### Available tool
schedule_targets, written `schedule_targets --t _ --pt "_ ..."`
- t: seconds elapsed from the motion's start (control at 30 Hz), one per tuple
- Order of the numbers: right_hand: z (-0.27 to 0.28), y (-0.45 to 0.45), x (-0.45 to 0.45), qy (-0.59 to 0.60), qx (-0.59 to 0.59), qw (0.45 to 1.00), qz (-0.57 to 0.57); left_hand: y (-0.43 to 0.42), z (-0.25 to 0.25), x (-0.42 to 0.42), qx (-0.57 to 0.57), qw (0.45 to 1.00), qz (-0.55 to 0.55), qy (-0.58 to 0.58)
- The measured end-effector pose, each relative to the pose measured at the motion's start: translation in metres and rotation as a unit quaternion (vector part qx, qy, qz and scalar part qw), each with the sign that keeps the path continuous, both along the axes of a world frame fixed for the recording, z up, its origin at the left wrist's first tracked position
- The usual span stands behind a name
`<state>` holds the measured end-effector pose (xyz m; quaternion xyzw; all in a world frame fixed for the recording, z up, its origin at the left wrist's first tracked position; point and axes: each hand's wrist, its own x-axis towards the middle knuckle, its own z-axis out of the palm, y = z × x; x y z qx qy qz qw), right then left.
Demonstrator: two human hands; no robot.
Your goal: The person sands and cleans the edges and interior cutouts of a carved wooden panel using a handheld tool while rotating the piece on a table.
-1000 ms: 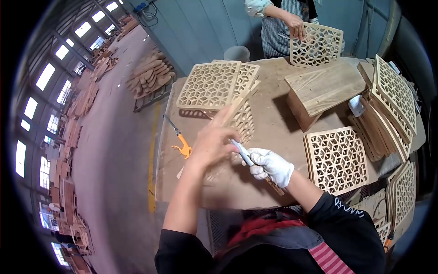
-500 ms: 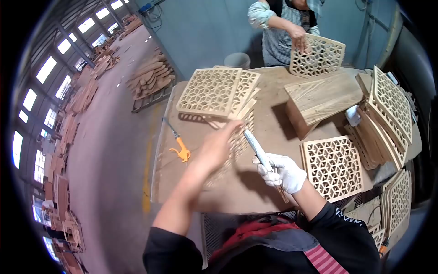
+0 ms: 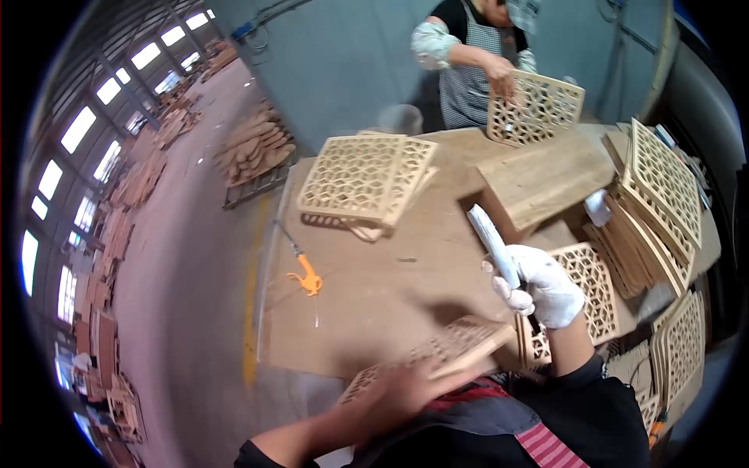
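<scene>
My left hand [image 3: 402, 394], bare and blurred, grips a wooden lattice panel [image 3: 460, 347] low at the table's front edge, close to my body. The panel is tilted and seen nearly edge-on. In a white glove, my right hand [image 3: 542, 285] is closed around a pale, whitish stick-like tool [image 3: 493, 238], which points up and to the left. Partly behind the glove lies a stack of lattice panels [image 3: 589, 285]. Farther back on the left, more lattice panels [image 3: 351, 178] are piled loosely.
An orange air gun [image 3: 310, 278] lies on the table [image 3: 343, 312] at left. A wooden box [image 3: 546, 175] stands at back right, beside leaning lattice panels [image 3: 663, 179]. Across the table, a co-worker [image 3: 468, 86] holds a lattice panel [image 3: 538, 109] upright.
My left hand has come down toward my body with a lattice panel from the left pile area. My gloved hand has moved right and up with the pale tool.
</scene>
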<state>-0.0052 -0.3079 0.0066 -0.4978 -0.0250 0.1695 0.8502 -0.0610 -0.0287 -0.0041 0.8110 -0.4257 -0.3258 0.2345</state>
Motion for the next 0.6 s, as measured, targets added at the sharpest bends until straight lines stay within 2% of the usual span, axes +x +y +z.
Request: schedule_targets --t 0.1,0.2,0.27,0.3,0.33,0.37,0.4,0.47,0.5,0.53,0.57,0.6 --pt "-0.004 0.011 0.017 -0.042 -0.134 0.989 0.042 0.002 -0.011 -0.015 -0.063 0.997 0.037 -0.011" --pt "-0.016 0.025 0.029 -0.060 -0.231 0.960 0.147 0.015 0.007 0.000 -0.101 0.991 0.035 0.079" --pt "-0.015 0.034 0.036 -0.058 -0.288 0.929 0.227 0.020 0.017 0.007 -0.095 0.988 0.120 0.025" --pt "-0.022 0.043 0.036 -0.077 -0.273 0.932 0.225 0.022 0.022 0.010 -0.091 0.983 0.162 -0.002" --pt "-0.034 0.046 0.042 -0.152 -0.290 0.911 0.250 0.024 0.028 0.012 -0.086 0.975 0.204 -0.028" --pt "-0.039 0.051 0.044 -0.207 -0.329 0.883 0.263 0.025 0.034 0.016 -0.115 0.953 0.252 -0.122" --pt "-0.042 0.058 0.046 -0.262 -0.366 0.850 0.275 0.027 0.035 0.023 -0.145 0.937 0.249 -0.196" --pt "-0.039 0.067 0.047 -0.283 -0.381 0.820 0.321 0.033 0.024 0.035 -0.196 0.889 0.235 -0.340" --pt "-0.033 0.070 0.049 -0.286 -0.405 0.793 0.354 0.030 0.014 0.035 -0.170 0.880 0.228 -0.381" --pt "-0.028 0.074 0.053 -0.292 -0.429 0.763 0.385 0.024 0.015 0.034 -0.096 0.925 0.248 -0.269" --pt "-0.046 0.073 0.058 -0.307 -0.408 0.762 0.398 0.019 0.020 0.034 -0.025 0.952 0.266 -0.149" --pt "-0.033 0.079 0.057 -0.311 -0.406 0.755 0.410 0.016 0.022 0.035 0.042 0.959 0.278 -0.022"
